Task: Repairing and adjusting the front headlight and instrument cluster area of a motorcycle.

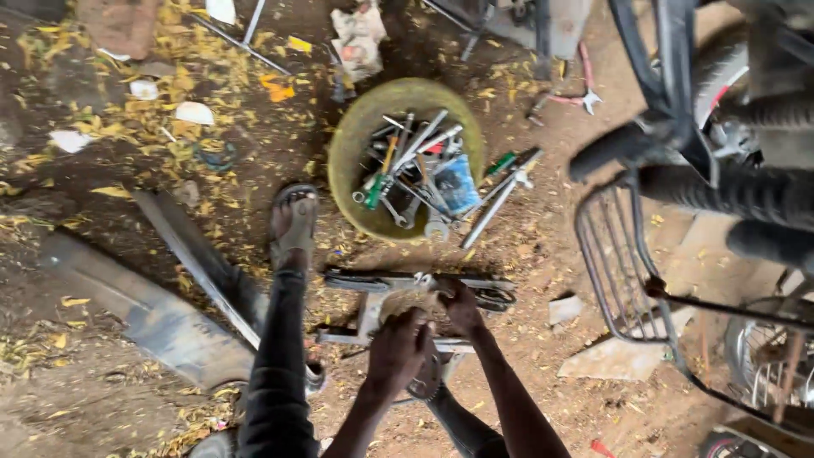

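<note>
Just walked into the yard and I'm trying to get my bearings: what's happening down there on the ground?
A person is bent over a metal frame part lying on the dirt. Their left hand presses down on its middle and their right hand grips it near the upper bar. A sandalled foot is planted beside it. Just beyond sits a yellow basin full of spanners, with more tools on the ground beside it. A bicycle with a wire basket stands to the right.

Both forearms bare, no sleeves, gloves, watch or rings visible. Dark trousers (275,373), slim-cut legs. Open strap sandal (293,222), greyish and dusty, on the one foot showing. Left hand (397,349), right hand (462,307) bare.
</note>
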